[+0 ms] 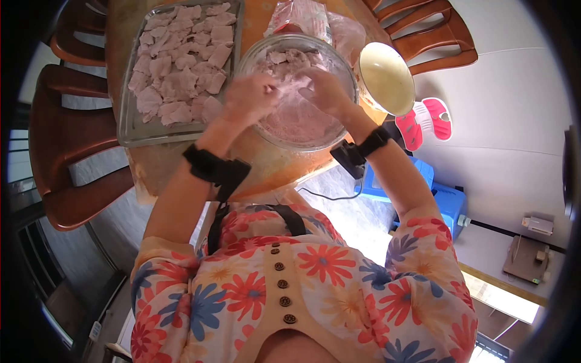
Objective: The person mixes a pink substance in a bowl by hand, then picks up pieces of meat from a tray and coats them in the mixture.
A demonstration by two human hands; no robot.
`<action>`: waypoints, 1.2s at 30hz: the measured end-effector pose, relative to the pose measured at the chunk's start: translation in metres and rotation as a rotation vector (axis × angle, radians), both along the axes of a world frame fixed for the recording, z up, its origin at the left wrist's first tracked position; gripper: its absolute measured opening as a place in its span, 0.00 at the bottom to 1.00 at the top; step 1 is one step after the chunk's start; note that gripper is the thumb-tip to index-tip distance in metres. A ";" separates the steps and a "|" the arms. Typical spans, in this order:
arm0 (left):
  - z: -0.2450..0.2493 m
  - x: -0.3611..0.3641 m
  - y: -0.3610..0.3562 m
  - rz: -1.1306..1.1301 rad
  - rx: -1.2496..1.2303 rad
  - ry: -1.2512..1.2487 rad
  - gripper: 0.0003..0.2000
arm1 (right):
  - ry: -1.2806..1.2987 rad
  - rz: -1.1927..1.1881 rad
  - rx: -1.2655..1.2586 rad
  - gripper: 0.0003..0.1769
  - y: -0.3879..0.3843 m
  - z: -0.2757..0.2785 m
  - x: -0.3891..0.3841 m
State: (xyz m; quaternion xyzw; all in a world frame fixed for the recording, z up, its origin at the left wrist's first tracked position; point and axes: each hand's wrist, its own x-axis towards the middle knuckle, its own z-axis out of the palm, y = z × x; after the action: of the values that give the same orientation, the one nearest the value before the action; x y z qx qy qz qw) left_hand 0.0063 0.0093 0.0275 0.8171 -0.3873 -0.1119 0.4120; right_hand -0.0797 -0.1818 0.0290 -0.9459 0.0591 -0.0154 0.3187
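A large round bowl holds pale pinkish powder that looks like flour. Coated meat pieces lie at the bowl's far side. Over the bowl's left rim is my left hand, its fingers curled closed. My right hand is above the powder on the right, fingers bent toward the left hand and smeared by motion. Whatever is between the fingers is too blurred to name. Left of the bowl, a metal tray carries many flat coated meat pieces.
An empty-looking cream basin stands against the bowl's right side. Plastic bags lie behind the bowl. Wooden chairs flank the table. A pink and white object and a blue item are to the right.
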 end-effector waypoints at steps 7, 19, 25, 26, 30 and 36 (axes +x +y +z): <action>0.001 0.083 0.084 0.383 0.036 0.193 0.14 | -0.091 0.108 -0.595 0.13 0.041 -0.019 0.041; -0.021 0.107 0.126 0.577 0.139 -0.060 0.16 | 0.391 0.196 -0.033 0.14 -0.003 0.018 0.000; -0.004 0.031 0.051 0.261 -0.229 -0.136 0.10 | 0.510 0.018 0.079 0.15 -0.012 0.014 -0.022; -0.004 0.022 0.039 0.256 -0.229 -0.132 0.10 | 0.323 0.068 -0.183 0.15 -0.017 0.007 -0.027; -0.013 -0.003 0.006 0.144 -0.351 -0.237 0.08 | -0.008 0.139 -0.081 0.14 0.003 -0.013 -0.028; -0.028 -0.012 -0.007 0.096 -0.340 -0.295 0.07 | 0.440 0.219 -0.268 0.11 0.073 0.001 -0.013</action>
State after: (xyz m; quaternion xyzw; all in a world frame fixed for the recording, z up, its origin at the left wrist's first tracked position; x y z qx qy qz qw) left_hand -0.0056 0.0027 -0.0006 0.7611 -0.4172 0.0955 0.4873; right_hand -0.0927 -0.1091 0.0302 -0.9610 0.0217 0.2172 0.1698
